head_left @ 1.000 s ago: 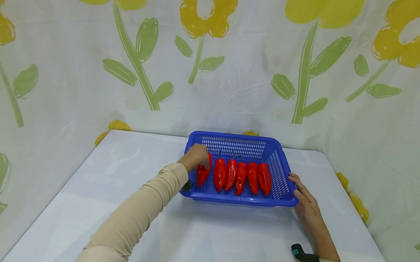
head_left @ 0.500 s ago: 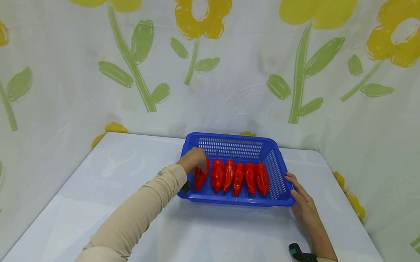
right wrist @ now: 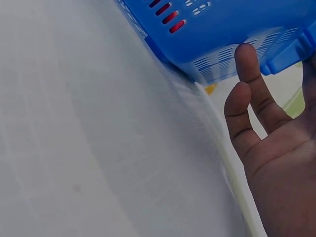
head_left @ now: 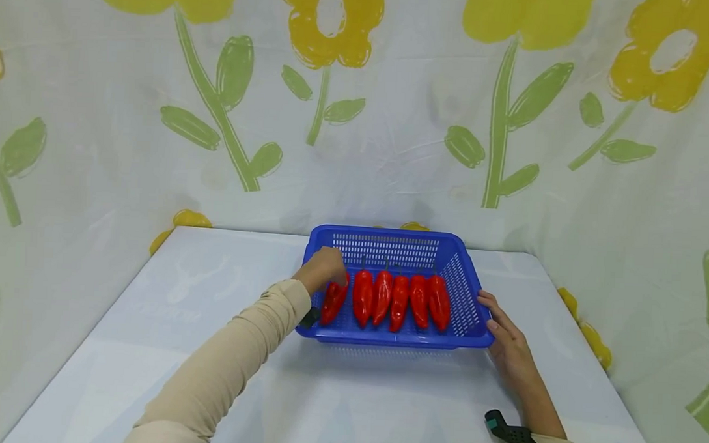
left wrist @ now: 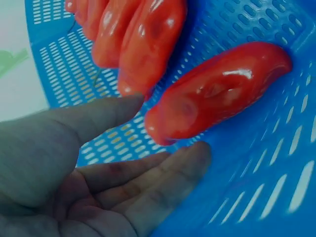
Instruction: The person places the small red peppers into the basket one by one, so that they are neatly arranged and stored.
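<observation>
Glossy red peppers lie side by side in a blue slotted basket. My left hand reaches over the basket's left side, at the upper end of the leftmost pepper. In the left wrist view, thumb and fingers of the left hand stand apart on either side of the near end of that pepper, with a gap around it. At the basket's right front corner, my right hand rests its fingertips and thumb along the outer rim. The right wrist view shows two loosely extended fingers beside the basket wall.
The basket stands at the back of a white table. Behind it hangs a pale curtain printed with yellow flowers and green leaves. A black wrist-camera mount sits on the right wrist.
The leftmost pepper has come down and now slants in the basket; the left hand's hold on it has loosened. The whole head view has shifted slightly. The right hand stays at the rim.
</observation>
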{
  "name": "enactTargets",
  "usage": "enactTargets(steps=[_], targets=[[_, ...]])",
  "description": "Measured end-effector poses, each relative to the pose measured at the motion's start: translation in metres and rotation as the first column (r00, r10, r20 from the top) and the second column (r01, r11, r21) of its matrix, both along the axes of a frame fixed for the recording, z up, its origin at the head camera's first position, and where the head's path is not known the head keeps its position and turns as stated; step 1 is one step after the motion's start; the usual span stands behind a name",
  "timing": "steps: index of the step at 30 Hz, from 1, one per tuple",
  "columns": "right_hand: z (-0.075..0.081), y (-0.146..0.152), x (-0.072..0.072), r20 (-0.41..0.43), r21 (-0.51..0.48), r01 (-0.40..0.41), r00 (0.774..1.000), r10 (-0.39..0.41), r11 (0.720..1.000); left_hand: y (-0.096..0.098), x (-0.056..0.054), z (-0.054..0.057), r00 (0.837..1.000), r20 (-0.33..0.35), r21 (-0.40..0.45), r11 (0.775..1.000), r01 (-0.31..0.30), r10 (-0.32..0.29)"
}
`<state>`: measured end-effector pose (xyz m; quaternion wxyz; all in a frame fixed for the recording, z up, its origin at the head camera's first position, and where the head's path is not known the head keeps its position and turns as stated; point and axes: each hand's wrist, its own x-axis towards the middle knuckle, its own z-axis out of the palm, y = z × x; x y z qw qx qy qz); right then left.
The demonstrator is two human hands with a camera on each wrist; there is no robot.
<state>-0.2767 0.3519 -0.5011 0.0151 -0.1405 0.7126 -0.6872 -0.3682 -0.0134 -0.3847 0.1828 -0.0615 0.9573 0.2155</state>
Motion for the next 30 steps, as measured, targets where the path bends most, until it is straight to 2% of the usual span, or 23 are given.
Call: enactTargets(steps=[3,6,9,11,14,19,23,28,30], targets=[[0.000,0.000,-0.001,-0.005,-0.012,-0.010,1.000,0.010,1.000,-0.005,0.003,0.005,0.998,-0.014,0.030,0.998,0.055,-0.055],[0.000,0.001,-0.002,-0.009,-0.013,-0.023,1.000,0.023,1.000,-0.014,0.007,0.008,0.987,-0.072,0.059,0.988,0.146,-0.142],[0.000,0.003,-0.004,-0.018,0.005,-0.034,0.999,0.035,0.999,-0.026,0.012,0.012,0.951,-0.205,0.090,0.963,0.255,-0.232],[0.000,0.006,-0.005,-0.018,0.017,-0.038,0.999,0.038,0.999,-0.035,0.017,0.016,0.920,-0.303,0.118,0.948,0.296,-0.250],[0.000,0.008,-0.009,-0.025,0.027,-0.038,0.999,0.039,0.999,-0.047,0.027,0.019,0.877,-0.434,0.155,0.942,0.298,-0.206],[-0.003,0.011,-0.010,-0.041,0.031,-0.027,0.999,0.028,0.999,-0.068,0.041,0.007,0.837,-0.536,0.196,0.947,0.253,-0.113],[-0.008,0.010,-0.002,-0.011,0.056,0.015,1.000,-0.014,0.998,-0.082,0.052,-0.011,0.824,-0.563,0.196,0.958,0.208,-0.064],[-0.015,0.008,0.011,0.017,0.048,0.056,0.998,-0.057,0.997,-0.094,0.065,-0.032,0.817,-0.573,0.179,0.965,0.194,-0.058],[-0.017,0.007,0.013,0.003,0.031,0.059,0.998,-0.059,0.998,-0.097,0.066,-0.038,0.813,-0.579,0.175,0.964,0.198,-0.062]])
